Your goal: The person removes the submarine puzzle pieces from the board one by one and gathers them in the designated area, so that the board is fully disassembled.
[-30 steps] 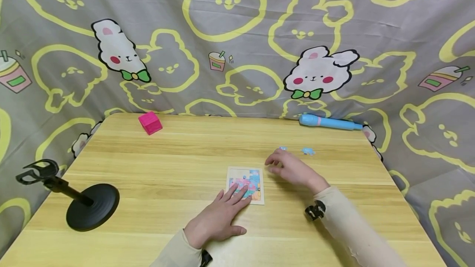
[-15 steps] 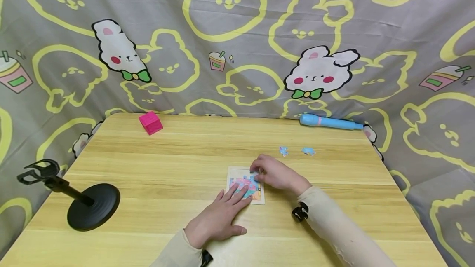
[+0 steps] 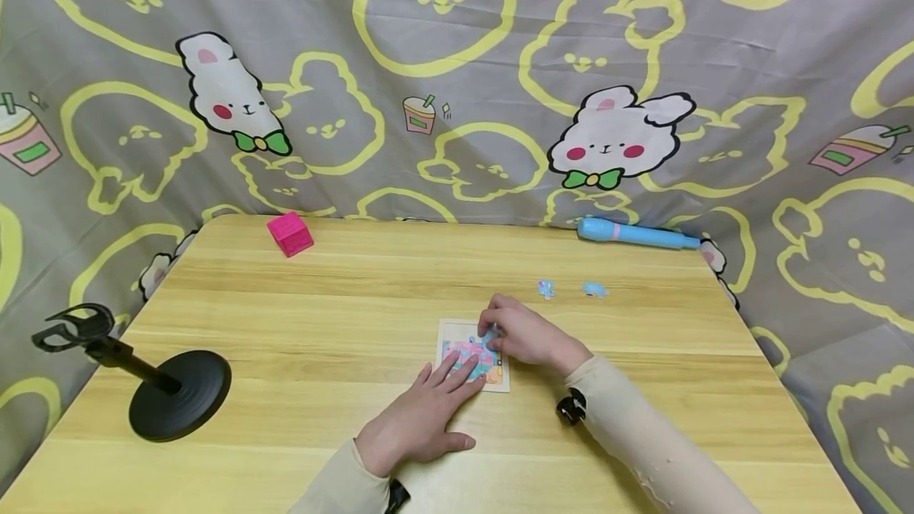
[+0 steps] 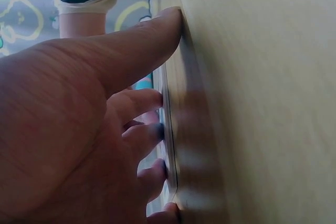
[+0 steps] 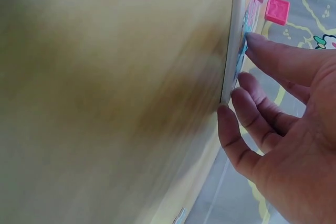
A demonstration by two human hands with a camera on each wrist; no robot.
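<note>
A small square jigsaw puzzle in a pale frame lies on the table, its pieces pink, blue and orange. My left hand lies flat with fingers spread, its fingertips resting on the puzzle's lower left part and covering some of it. At the upper right corner my right hand has its fingers curled, with thumb and fingertips pinching a light blue jigsaw piece. In the right wrist view the thumb touches the puzzle's surface, and the other fingertips sit along the frame's edge.
Two loose blue jigsaw pieces lie behind the right hand, a notched piece and a wider piece. Farther back are a pink cube and a blue stick-like object. A black stand occupies the left side; a patterned curtain hangs behind.
My right hand has moved left and toward me, from beside the loose pieces onto the puzzle's upper right corner, shifting slightly there since. My left hand has stayed put.
</note>
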